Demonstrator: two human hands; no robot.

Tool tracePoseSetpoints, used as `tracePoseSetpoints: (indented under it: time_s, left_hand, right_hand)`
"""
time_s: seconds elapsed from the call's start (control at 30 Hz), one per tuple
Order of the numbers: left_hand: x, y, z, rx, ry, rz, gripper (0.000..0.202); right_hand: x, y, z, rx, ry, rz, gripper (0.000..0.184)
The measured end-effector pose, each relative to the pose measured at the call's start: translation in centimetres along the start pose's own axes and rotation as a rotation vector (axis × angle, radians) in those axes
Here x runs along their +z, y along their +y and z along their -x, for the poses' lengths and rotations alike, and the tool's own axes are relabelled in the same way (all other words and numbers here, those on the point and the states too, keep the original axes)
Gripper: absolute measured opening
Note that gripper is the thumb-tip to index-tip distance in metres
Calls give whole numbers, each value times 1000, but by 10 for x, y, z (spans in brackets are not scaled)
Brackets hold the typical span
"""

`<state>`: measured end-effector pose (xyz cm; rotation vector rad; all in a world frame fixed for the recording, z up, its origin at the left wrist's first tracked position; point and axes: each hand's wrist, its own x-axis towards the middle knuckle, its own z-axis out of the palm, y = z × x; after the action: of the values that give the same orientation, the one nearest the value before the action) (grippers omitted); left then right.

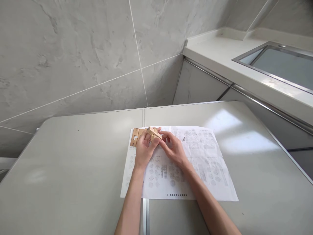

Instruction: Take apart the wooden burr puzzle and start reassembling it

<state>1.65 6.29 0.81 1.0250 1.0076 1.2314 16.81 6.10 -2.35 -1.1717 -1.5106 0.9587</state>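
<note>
A small assembly of light wooden blocks [154,132], which looks like an interlocking wooden puzzle, is held up above a printed sheet. Wrapped around its left and near side, my left hand [144,150] grips it with thumb and fingers. From the other side, the curled fingers and thumb of my right hand [174,148] meet at the blocks' right end; their exact contact is partly hidden. Behind my left hand lies a flat brown package card [134,138] with a cut-out hang hole, partly covered by the hand and blocks.
The creased paper sheet [210,182] with small diagrams lies under both hands. It rests on a glossy pale table [73,176] with a metal seam down the middle. A grey tiled wall stands behind; at right is a white counter [215,49] with a sink [281,62].
</note>
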Motion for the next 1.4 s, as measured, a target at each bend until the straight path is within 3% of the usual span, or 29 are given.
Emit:
tracePoseSetpoints:
  time_s: [0.47,0.67,0.8,0.97,1.17,1.4]
  left_hand:
    - [2,0,3,-6,-64,9,51]
    - [1,-1,3,26,55,-92,59]
    - [3,-2,2,173,173,-389,60]
    - [4,-16,0,412,157,-774,61]
    - [3,-31,-1,448,137,-1019,60]
    - [2,-38,-2,423,190,-1055,48]
  right_hand:
    - [-6,-9,1,133,-38,-332,28]
    - [-10,-2,0,173,-4,-364,35]
    - [-8,1,-1,224,163,-277,34]
    - [-3,2,0,238,313,-124,34]
    - [-6,7,-1,222,360,56,31]
    - [-3,10,-1,185,314,288,22]
